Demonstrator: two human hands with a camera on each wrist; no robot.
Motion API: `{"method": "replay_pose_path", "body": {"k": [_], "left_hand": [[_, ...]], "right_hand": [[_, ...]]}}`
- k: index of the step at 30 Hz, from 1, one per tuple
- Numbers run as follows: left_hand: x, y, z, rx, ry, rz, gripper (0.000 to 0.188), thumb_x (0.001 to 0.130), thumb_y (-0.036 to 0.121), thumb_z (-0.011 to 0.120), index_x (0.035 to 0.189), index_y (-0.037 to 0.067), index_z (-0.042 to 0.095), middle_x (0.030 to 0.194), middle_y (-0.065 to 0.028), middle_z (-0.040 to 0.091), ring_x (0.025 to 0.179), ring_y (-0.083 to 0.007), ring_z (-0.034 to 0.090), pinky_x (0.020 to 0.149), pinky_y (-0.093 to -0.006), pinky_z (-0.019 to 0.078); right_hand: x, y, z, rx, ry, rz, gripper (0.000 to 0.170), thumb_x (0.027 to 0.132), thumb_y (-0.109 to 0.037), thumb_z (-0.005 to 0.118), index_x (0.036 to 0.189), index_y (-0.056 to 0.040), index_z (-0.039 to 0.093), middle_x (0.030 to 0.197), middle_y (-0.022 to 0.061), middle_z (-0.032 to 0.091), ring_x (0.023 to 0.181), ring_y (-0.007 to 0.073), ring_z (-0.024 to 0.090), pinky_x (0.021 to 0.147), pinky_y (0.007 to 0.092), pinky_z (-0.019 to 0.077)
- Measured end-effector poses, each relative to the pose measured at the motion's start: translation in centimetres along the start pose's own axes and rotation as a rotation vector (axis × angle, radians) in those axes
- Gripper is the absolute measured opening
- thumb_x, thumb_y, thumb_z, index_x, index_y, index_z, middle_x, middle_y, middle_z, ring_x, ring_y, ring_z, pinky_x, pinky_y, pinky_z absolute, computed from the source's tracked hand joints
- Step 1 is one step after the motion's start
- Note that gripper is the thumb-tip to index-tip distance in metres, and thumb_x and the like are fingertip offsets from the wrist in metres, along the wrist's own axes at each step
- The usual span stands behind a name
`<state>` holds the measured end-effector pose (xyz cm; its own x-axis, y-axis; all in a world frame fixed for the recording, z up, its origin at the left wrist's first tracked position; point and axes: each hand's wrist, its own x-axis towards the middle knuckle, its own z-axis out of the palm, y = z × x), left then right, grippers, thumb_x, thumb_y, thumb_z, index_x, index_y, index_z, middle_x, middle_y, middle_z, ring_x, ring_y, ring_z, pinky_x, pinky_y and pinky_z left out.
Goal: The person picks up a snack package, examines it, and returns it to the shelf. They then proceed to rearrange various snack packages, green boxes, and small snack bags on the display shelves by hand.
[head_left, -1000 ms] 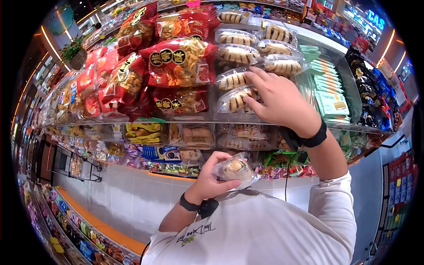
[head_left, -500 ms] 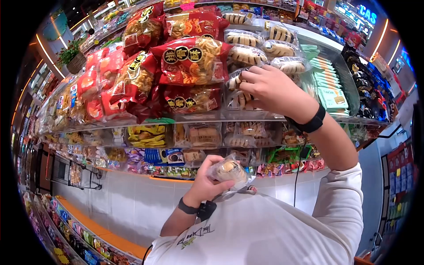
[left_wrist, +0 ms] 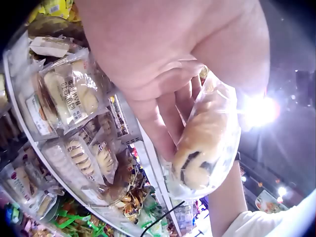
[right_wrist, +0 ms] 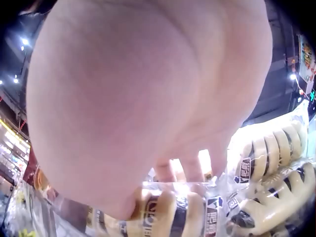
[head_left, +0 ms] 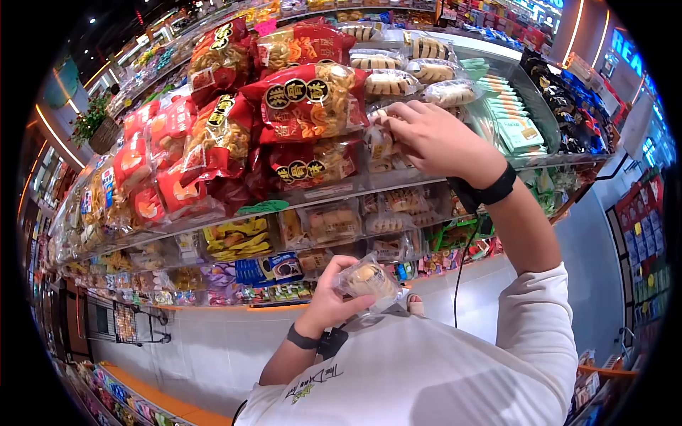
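Observation:
My left hand (head_left: pixel 341 296) holds a plastic-wrapped bread roll (head_left: pixel 371 280) in front of the shirt. In the left wrist view this wrapped roll (left_wrist: pixel 200 153) shows a golden crust and a dark swirl of filling, with fingers behind it and the thumb over it. Up at the display, my right hand (head_left: pixel 444 142) grips a wrapped striped bread (head_left: pixel 380 142) among others of its kind. Seen from the right wrist, the thumb is on the near side of that striped bread (right_wrist: pixel 173 212) and the fingertips are beyond it. More wrapped striped breads (right_wrist: pixel 271 148) lie beside it.
Red snack bags (head_left: pixel 305 103) are piled left of the breads. Pale green packets (head_left: pixel 515 124) fill a compartment to the right, with dark packets (head_left: pixel 568 106) past them. A clear shelf edge (head_left: pixel 320 197) runs below, over lower shelves. A cart (head_left: pixel 128 323) stands at the left.
My right hand's fingers, spread over the striped breads before, have curled in around one of them. The left hand keeps hold of its bread roll. The head view has tilted somewhat.

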<state>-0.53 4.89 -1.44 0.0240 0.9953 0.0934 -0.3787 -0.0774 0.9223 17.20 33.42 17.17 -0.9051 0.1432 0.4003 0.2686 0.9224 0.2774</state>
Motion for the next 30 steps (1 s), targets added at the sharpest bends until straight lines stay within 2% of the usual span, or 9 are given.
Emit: {"method": "replay_pose_path", "body": {"k": [3, 8, 11, 12, 15, 18, 21, 25, 30], "left_hand": [[0.5, 0.1, 0.3, -0.029, 0.003, -0.020, 0.067, 0.085, 0.004, 0.090, 0.136, 0.006, 0.046, 0.138, -0.0121, 0.065, 0.126, -0.0189, 0.064, 0.108, -0.0365, 0.0537], [1.7, -0.3, 1.5, -0.056, -0.003, -0.015, 0.066, 0.086, 0.005, 0.089, 0.136, 0.007, 0.046, 0.135, -0.0110, 0.066, 0.124, -0.0179, 0.065, 0.107, -0.0358, 0.0541], [2.7, -1.1, 2.1, -0.001, 0.009, 0.006, 0.065, 0.086, 0.004, 0.089, 0.136, 0.007, 0.047, 0.136, -0.0113, 0.066, 0.123, -0.0175, 0.065, 0.106, -0.0354, 0.0543], [3.0, -1.2, 2.4, 0.023, 0.019, 0.013, 0.065, 0.086, 0.004, 0.089, 0.136, 0.007, 0.047, 0.136, -0.0114, 0.066, 0.123, -0.0174, 0.065, 0.106, -0.0353, 0.0544], [3.6, -0.9, 4.0, -0.031, 0.038, 0.001, 0.066, 0.085, 0.005, 0.090, 0.136, 0.007, 0.048, 0.132, -0.0089, 0.066, 0.121, -0.0164, 0.065, 0.104, -0.0343, 0.0548], [4.0, -1.3, 4.6, -0.028, 0.059, 0.010, 0.067, 0.085, 0.006, 0.091, 0.137, 0.006, 0.049, 0.128, -0.0069, 0.065, 0.119, -0.0154, 0.065, 0.102, -0.0335, 0.0550], [4.3, -1.4, 4.9, 0.010, 0.075, 0.014, 0.067, 0.085, 0.007, 0.091, 0.137, 0.006, 0.049, 0.127, -0.0058, 0.065, 0.118, -0.0146, 0.065, 0.101, -0.0329, 0.0549], [4.4, -1.3, 5.4, 0.064, 0.073, 0.013, 0.067, 0.084, 0.007, 0.091, 0.137, 0.006, 0.049, 0.127, -0.0049, 0.064, 0.119, -0.0134, 0.064, 0.101, -0.0320, 0.0544], [4.7, -1.0, 5.7, 0.079, 0.056, 0.002, 0.068, 0.083, 0.007, 0.092, 0.136, 0.007, 0.050, 0.127, -0.0043, 0.062, 0.118, -0.0130, 0.063, 0.101, -0.0317, 0.0536]], "right_hand": [[-0.4, 0.2, 1.2, -0.062, 0.040, -0.052, 0.048, 0.091, -0.025, 0.073, 0.133, -0.0069, 0.061, 0.128, 0.0099, 0.060, 0.118, 0.0306, 0.059, 0.094, 0.0414, 0.0516], [0.1, 0.6, 1.0, -0.196, -0.010, -0.088, 0.071, 0.089, -0.042, 0.080, 0.148, -0.0104, 0.057, 0.152, 0.0076, 0.055, 0.123, 0.0252, 0.058, 0.091, 0.0371, 0.0531], [1.4, 1.0, 1.6, -0.196, -0.038, -0.070, 0.073, 0.085, -0.039, 0.083, 0.148, -0.0113, 0.057, 0.150, 0.0070, 0.057, 0.123, 0.0242, 0.058, 0.089, 0.0352, 0.0542], [1.6, 1.4, 2.2, -0.165, -0.008, -0.059, 0.085, 0.079, -0.030, 0.088, 0.153, -0.0107, 0.052, 0.147, 0.0076, 0.058, 0.121, 0.0259, 0.060, 0.091, 0.0360, 0.0552], [1.4, 2.0, 2.4, -0.209, -0.037, -0.033, 0.087, 0.078, -0.027, 0.087, 0.154, -0.0081, 0.050, 0.141, 0.0079, 0.060, 0.118, 0.0267, 0.062, 0.089, 0.0370, 0.0561], [1.9, 2.3, 1.7, -0.219, -0.060, 0.050, 0.069, 0.089, -0.023, 0.076, 0.151, -0.0056, 0.052, 0.129, 0.0046, 0.063, 0.114, 0.0222, 0.064, 0.081, 0.0358, 0.0567], [3.1, 1.5, 2.0, -0.242, -0.143, 0.132, 0.091, 0.077, -0.020, 0.085, 0.155, -0.0002, 0.045, 0.134, 0.0077, 0.059, 0.112, 0.0261, 0.063, 0.087, 0.0366, 0.0557], [4.1, 0.3, 1.8, -0.515, -0.292, 0.058, 0.086, 0.083, -0.027, 0.078, 0.156, 0.0006, 0.045, 0.132, 0.0078, 0.058, 0.110, 0.0249, 0.062, 0.094, 0.0369, 0.0502], [2.9, 1.3, 0.7, -0.168, -0.258, 0.046, 0.093, 0.084, -0.047, 0.071, 0.158, 0.0028, 0.044, 0.142, 0.0145, 0.055, 0.116, 0.0295, 0.059, 0.096, 0.0390, 0.0508]]}}
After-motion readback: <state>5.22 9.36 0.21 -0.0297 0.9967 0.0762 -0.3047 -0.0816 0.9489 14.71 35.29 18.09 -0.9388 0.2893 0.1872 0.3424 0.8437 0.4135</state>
